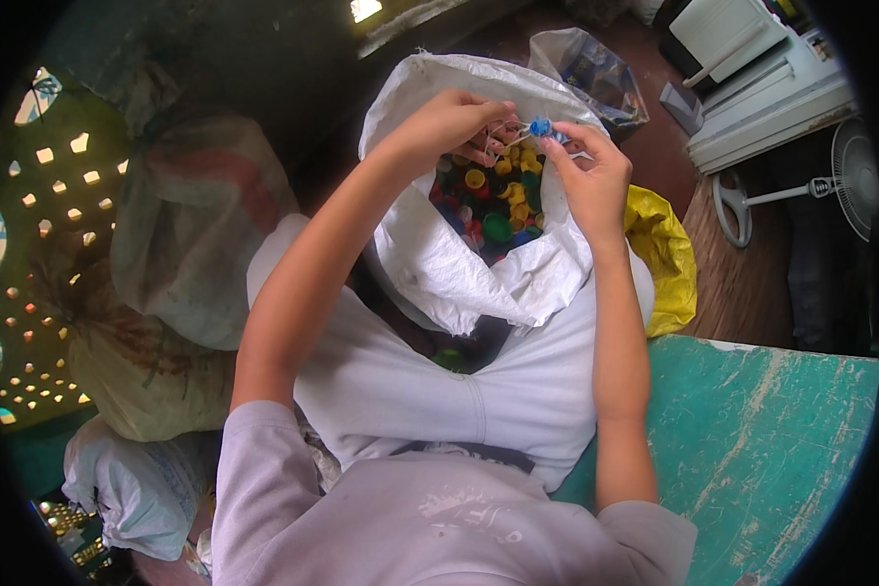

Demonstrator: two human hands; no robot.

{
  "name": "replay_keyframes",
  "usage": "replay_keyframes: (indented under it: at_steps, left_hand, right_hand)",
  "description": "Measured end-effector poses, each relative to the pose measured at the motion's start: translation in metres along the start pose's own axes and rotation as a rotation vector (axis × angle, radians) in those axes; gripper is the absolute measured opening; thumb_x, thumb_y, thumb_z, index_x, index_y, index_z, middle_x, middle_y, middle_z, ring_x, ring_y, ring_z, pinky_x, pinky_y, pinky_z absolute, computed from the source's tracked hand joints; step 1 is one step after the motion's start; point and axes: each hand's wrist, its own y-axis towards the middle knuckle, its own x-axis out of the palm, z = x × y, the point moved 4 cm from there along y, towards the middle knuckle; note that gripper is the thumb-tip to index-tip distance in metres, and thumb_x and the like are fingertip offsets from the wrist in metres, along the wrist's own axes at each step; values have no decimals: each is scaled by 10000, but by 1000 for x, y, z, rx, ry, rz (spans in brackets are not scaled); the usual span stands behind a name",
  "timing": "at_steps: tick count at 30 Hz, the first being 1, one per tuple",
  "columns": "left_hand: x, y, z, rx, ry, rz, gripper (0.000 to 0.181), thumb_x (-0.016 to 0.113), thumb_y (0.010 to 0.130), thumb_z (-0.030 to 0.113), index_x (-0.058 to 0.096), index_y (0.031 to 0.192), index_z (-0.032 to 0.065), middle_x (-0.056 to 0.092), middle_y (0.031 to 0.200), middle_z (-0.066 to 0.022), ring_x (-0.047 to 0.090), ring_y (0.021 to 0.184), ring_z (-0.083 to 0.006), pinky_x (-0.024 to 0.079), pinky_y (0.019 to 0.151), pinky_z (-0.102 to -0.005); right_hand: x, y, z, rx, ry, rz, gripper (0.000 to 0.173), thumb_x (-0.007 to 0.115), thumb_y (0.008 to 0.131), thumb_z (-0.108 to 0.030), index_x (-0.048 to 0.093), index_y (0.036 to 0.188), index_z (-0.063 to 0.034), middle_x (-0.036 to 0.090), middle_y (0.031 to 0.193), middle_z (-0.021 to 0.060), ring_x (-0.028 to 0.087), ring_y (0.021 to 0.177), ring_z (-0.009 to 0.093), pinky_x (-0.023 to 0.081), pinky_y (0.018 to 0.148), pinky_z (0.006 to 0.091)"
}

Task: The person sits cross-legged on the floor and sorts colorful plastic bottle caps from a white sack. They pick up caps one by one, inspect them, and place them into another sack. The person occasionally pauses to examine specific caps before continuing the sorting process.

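Between my knees stands a white woven plastic sack (439, 256) with its mouth open wide. Plastic bottle caps (497, 228) in green, yellow, red and blue fill what I can see of its inside. Above them, my right hand (593, 157) pinches a blue plastic piece (540, 127), perhaps a cap, between thumb and fingertips. My left hand (476, 121) holds thin pale strands (509, 132) that run across to the blue piece. The left fingers are bent and partly hidden behind the hand.
Tied sacks (190, 234) are stacked along my left by a perforated wall (44, 212). A yellow bag (663, 264) lies right of the white sack. Behind it is a clear plastic bag (593, 73). A scratched green bench (762, 439) and a fan (853, 179) are on my right.
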Motion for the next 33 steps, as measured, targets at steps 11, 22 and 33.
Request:
replay_keyframes:
  at_steps: [11, 22, 33]
  left_hand:
    - [19, -8, -2, -62, -343, 8, 373, 487, 1062, 232, 617, 1246, -65, 697, 1142, -179, 706, 1050, -288, 580, 969, -389]
    - [27, -3, -12, -84, -563, 61, 291, 463, 1038, 143, 586, 1182, -78, 672, 1085, -170, 689, 937, -249, 578, 947, -391]
    - [30, -7, -7, -124, -525, 5, 392, 515, 1035, 249, 425, 1342, 23, 643, 1132, -166, 683, 952, -258, 493, 962, -395]
  right_hand:
    - [-7, 2, -10, -82, -129, 101, 210, 810, 839, -36, 753, 1040, -15, 721, 988, 66, 698, 784, 131, 571, 666, 256]
    - [9, -3, -8, -158, -197, -140, 266, 752, 869, -21, 736, 1133, 16, 731, 1143, 161, 737, 938, 265, 601, 768, 318]
    - [15, -5, -6, -153, -209, -233, 243, 738, 854, -10, 747, 1096, 14, 737, 1020, 189, 732, 872, 312, 583, 756, 364]
